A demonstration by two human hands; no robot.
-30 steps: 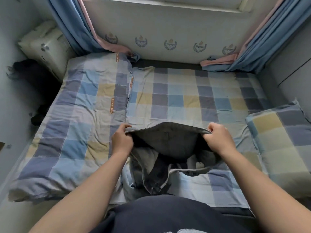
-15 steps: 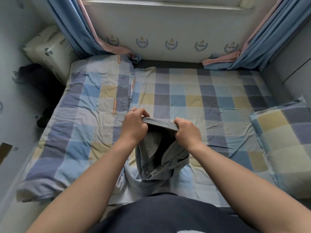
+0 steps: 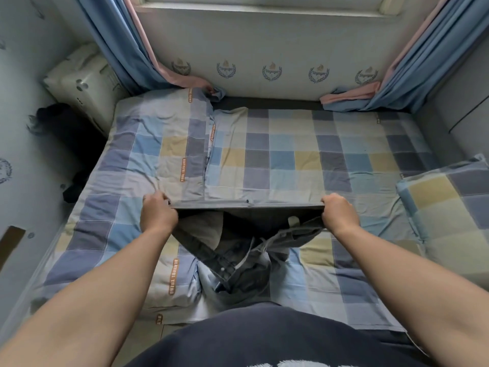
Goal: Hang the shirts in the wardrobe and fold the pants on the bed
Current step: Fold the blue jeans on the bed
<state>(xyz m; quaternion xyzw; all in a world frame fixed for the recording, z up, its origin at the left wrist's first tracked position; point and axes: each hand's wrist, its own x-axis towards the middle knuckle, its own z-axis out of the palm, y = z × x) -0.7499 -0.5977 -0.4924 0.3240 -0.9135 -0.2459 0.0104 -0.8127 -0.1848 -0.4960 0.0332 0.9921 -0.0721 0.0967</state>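
Pants, grey denim, held by the waistband in the lower centre of the frame above the near edge of the bed. The left hand and right hand are each closed in a fist on one end of the waistband, fingers curled over the hem, so that the band is drawn into a straight, taut line between them. Below that line the open fly, its button and a pale inner label show, and the rest of the garment hangs in loose folds onto the checked bedding close to the person's body; the legs are bunched there and cannot be traced singly.

Handling, as judged from the frame: the cloth is soft and limp and keeps no shape of its own, though denim is fairly thick and has some weight, so it should drape down rather than float. It looks neither slippery nor fragile. The waistband is the stiffest, double-layered part and gives the firmest hold; the two side ends now gripped suit shaking the legs straight. For folding, the likely next holds are waistband and leg hems.

Surroundings: a folded checked quilt at left, a pillow at right edge, blue curtains in both upper corners.
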